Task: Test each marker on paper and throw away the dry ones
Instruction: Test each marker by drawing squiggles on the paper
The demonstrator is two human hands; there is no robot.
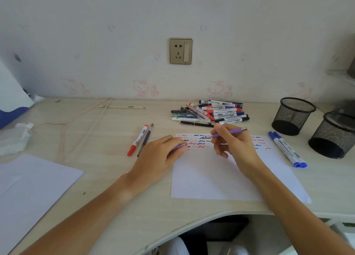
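Right hand [233,143]: your fingers are pinching the purple pen [228,132], nib hovering over the paper [211,178].
Left hand [160,154]: your fingers are curling around its purple cap [178,147].

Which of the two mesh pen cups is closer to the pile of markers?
The left mesh cup, the one farther back on the desk. It stands nearest the marker pile; the other mesh cup sits farther right, at the frame's edge.
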